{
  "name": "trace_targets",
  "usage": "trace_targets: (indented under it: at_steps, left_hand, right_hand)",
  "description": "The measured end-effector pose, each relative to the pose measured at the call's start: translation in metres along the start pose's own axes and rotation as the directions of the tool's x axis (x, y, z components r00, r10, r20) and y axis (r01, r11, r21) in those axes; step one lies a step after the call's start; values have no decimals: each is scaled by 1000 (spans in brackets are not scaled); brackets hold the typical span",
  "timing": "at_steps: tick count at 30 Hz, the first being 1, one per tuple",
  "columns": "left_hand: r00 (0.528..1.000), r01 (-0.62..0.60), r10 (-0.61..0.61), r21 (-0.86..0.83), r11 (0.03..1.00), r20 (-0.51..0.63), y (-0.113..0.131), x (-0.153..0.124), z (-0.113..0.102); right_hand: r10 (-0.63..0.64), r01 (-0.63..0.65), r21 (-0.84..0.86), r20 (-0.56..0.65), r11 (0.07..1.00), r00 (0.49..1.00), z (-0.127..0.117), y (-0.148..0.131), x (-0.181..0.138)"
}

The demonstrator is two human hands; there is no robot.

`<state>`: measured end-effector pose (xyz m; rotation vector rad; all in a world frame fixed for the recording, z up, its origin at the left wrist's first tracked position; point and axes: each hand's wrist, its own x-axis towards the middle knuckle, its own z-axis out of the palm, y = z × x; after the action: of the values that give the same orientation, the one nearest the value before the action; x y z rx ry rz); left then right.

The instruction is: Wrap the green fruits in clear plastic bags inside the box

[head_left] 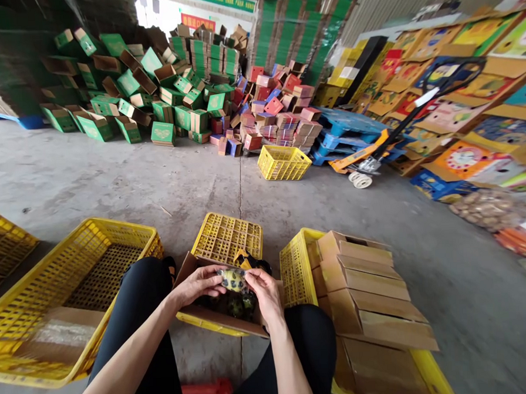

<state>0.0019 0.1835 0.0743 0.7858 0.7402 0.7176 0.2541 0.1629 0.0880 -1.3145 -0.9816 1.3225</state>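
My left hand (204, 282) and my right hand (261, 286) both have their fingers closed on the ends of a small yellowish-green packet with dark spots (233, 279). It looks wrapped in clear plastic, and its contents are hard to name. Right under it, between my knees, an open cardboard box (194, 313) rests on a yellow crate. Several dark green, round pieces (240, 306) lie in the box, partly hidden by my hands. A yellow and black object (247, 258), its kind unclear, lies at the box's far side.
A yellow crate (136, 227) with a cardboard piece (61, 337) stands left; another crate (295, 266) full of folded cartons (373, 285) stands right. A red stool edge (207, 393) shows below. Farther off are a yellow crate (284, 163), a pallet jack (375, 156) and piled boxes (161, 96).
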Motion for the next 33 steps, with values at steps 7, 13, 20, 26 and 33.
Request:
trace_targets:
  at_steps: [7, 13, 20, 26, 33]
  left_hand:
    - [997, -32, 32, 12, 999, -66, 4, -1, 5]
    - [990, -132, 135, 71, 989, -38, 7, -2, 1]
    - [973, -226, 222, 67, 972, 63, 9, -3, 0]
    - [981, -189, 189, 0, 982, 49, 4, -1, 1]
    - [990, -140, 141, -29, 990, 1, 4, -1, 3]
  right_hand:
    - [-58, 71, -159, 84, 985, 995, -1, -8, -6]
    - [-84, 95, -107, 106, 990, 991, 0, -16, -9]
    - [23, -11, -124, 91, 992, 996, -2, -9, -7]
    - [9, -7, -39, 62, 999, 998, -4, -3, -3]
    - [-22, 20, 51, 29, 999, 999, -6, 6, 1]
